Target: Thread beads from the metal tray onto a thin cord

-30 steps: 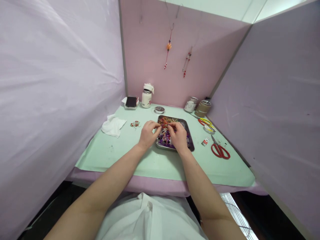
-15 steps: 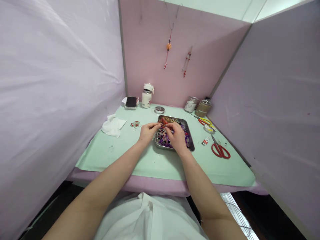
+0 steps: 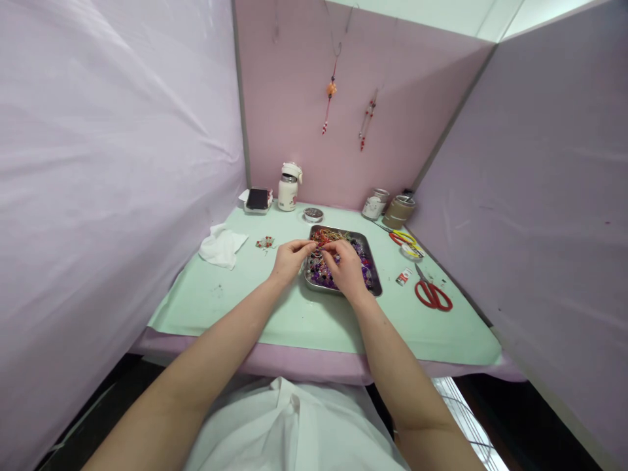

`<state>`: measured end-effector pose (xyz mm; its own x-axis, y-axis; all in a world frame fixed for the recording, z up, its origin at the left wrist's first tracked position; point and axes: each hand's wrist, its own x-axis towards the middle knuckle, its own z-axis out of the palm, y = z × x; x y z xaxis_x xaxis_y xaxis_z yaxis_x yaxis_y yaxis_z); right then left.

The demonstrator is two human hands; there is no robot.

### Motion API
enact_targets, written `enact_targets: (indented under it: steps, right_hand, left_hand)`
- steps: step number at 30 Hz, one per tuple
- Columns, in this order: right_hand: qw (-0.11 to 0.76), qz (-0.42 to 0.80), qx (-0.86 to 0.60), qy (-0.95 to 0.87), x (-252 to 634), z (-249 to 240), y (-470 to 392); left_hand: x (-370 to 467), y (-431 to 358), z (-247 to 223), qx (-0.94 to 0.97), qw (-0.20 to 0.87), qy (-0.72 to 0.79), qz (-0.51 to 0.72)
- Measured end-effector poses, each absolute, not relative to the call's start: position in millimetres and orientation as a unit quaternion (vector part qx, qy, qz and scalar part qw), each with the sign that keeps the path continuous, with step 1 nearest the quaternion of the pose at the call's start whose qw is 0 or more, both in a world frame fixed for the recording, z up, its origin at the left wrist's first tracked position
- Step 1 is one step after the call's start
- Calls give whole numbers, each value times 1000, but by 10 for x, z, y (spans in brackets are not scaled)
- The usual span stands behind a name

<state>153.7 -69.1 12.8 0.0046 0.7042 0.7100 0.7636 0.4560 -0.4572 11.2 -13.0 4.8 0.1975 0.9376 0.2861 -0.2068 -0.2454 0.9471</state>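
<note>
Between the person's fingertips, over the near-left part of a metal tray (image 3: 379, 288), are fine red strands (image 3: 328, 236); which one is being worked is too small to make out from here. The left hand (image 3: 289, 260) and right hand (image 3: 348, 267) nearly meet, each grip narrow, fingertips bunched, though I cannot tell whether either has closed on anything.

The work looks part-way at most: purple beads (image 3: 328, 280) and tangled strings fill the tray, so plenty seems left. A small red-beaded cluster (image 3: 265, 243) lies apart on the bench (image 3: 230, 311), to the left, perhaps a finished piece, and two beaded strings, an orange one (image 3: 331, 89) and a red one (image 3: 367, 120), hang on the back wall, looking complete.

The strands run every which way, with no single axis. The tray's longer side seems to run away from the person, towards the wall, slightly skewed. To its right, red-handled scissors (image 3: 433, 296) point away and leftward.
</note>
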Motion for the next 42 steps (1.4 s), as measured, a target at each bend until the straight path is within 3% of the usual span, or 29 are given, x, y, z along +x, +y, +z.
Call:
enact_targets:
  steps: [14, 26, 36, 42]
  right_hand:
    - [492, -10, -517, -700, 1527, 133, -694]
    - [536, 113, -477, -688, 1488, 186, -708]
    - [570, 247, -487, -614, 1447, 241, -736]
    - [661, 341, -428, -513, 1520, 214, -705]
  left_hand:
    - [126, -102, 47, 503, 570, 305, 574]
    - [89, -224, 146, 617, 494, 267, 551]
    - [74, -252, 185, 628, 507, 258, 530]
    - [66, -256, 231, 641, 527, 283, 481]
